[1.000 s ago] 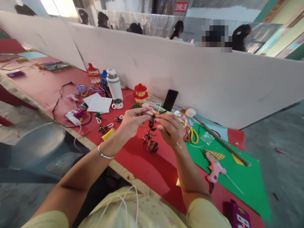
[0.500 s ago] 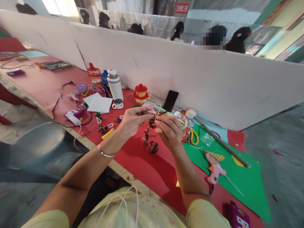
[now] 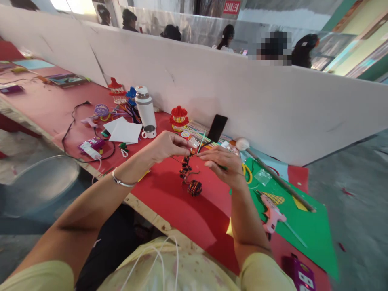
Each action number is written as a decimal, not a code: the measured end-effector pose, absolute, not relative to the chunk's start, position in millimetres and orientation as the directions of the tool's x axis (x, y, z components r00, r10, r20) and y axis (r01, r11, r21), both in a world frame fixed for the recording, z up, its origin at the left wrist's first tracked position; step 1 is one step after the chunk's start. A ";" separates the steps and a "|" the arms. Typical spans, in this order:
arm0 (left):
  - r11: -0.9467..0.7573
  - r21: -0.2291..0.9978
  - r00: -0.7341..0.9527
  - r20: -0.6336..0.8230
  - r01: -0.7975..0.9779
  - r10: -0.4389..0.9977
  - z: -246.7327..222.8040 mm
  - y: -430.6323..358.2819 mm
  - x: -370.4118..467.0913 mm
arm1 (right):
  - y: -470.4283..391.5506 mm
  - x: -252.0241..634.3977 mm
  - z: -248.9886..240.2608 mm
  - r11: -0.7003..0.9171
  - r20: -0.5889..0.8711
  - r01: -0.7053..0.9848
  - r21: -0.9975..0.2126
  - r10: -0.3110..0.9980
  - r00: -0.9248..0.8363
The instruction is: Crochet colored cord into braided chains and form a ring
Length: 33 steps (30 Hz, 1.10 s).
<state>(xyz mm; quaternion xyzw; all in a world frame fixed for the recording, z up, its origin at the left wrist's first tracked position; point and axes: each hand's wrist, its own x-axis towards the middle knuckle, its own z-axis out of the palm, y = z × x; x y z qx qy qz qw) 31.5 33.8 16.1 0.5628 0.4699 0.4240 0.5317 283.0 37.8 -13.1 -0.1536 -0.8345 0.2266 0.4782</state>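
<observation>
Single head-worn view: looks forward and down from just above the pale-yellow patterned fabric shirt (image 3: 194,273), across the long red-topped table (image 3: 209,218) to the far white flat partition (image 3: 266,101)

Bracelet (image 3: 119,182) — glossy metal; ball (image 3: 194,188) — rough, matt

Red desk (image 3: 200,234), by the numbers

One left hand (image 3: 166,147) and one right hand (image 3: 224,163), two in all; one silver bangle (image 3: 119,182); one dark-and-orange ball (image 3: 194,188); one dark-and-orange strand (image 3: 185,166); three purple boxes (image 3: 304,275); two red-topped lanterns (image 3: 179,118); one blue ornament (image 3: 131,96); one purple wheel (image 3: 101,110); one white flask (image 3: 146,109); one cup (image 3: 150,132); one black phone (image 3: 217,128); at least two white cards (image 3: 129,134); at least one pink glue gun (image 3: 273,214); one green sheet (image 3: 318,238); one pale-headed stick (image 3: 281,180); one red sign (image 3: 232,7); seven heads (image 3: 129,19); thin sticks (image 3: 196,129) too bunched to count
</observation>
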 end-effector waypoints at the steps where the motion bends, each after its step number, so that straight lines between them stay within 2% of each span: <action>1: 0.007 0.996 0.233 -0.028 0.091 0.972 16.4 34.1 29.2 | 39.1 282.5 -12.2 0.816 0.714 0.001 -0.577 0.505 -0.485; 4: 0.040 0.998 0.341 -0.053 0.046 0.939 19.1 32.2 24.8 | 44.6 277.7 -16.3 0.645 0.639 -0.146 -0.750 0.651 -0.409; 6: 0.062 0.997 0.398 -0.044 -0.034 0.916 20.7 29.4 25.6 | 47.0 270.0 -23.8 0.493 0.565 -0.276 -0.825 0.737 -0.371; 9: 0.095 0.984 0.435 -0.021 -0.150 0.900 19.5 25.6 30.8 | 44.8 254.9 -36.5 0.332 0.479 -0.418 -0.846 0.818 -0.320; 11: 0.129 0.969 0.428 -0.027 -0.209 0.903 16.7 23.6 34.2 | 39.3 247.7 -41.0 0.336 0.474 -0.431 -0.837 0.840 -0.266; 13: 0.140 0.959 0.400 -0.031 -0.246 0.916 13.8 21.7 35.9 | 31.0 245.2 -39.5 0.430 0.522 -0.351 -0.832 0.821 -0.232; 15: 0.127 0.957 0.366 -0.023 -0.262 0.930 11.6 19.4 35.6 | 20.2 246.2 -32.6 0.567 0.593 -0.174 -0.805 0.776 -0.217; 17: 0.118 0.958 0.360 -0.017 -0.260 0.933 10.4 16.3 34.3 | 7.0 247.3 -23.6 0.674 0.657 0.013 -0.739 0.725 -0.205; 19: 0.117 0.961 0.385 -0.012 -0.249 0.923 10.6 11.5 32.7 | -7.8 246.3 -16.1 0.731 0.703 0.118 -0.672 0.680 -0.211; 24: 0.057 0.954 0.343 0.049 -0.293 0.938 14.1 -9.9 27.6 | -44.5 234.3 -12.7 0.765 0.736 0.207 -0.609 0.643 -0.212; 29: 0.027 0.923 0.325 0.108 -0.384 0.939 8.7 -36.2 26.2 | -73.1 220.5 -21.6 0.739 0.747 0.184 -0.648 0.664 -0.038; 33: -0.007 0.909 0.306 0.147 -0.416 0.941 0.4 -46.8 32.4 | -87.4 215.9 -24.2 0.729 0.749 0.201 -0.655 0.662 0.037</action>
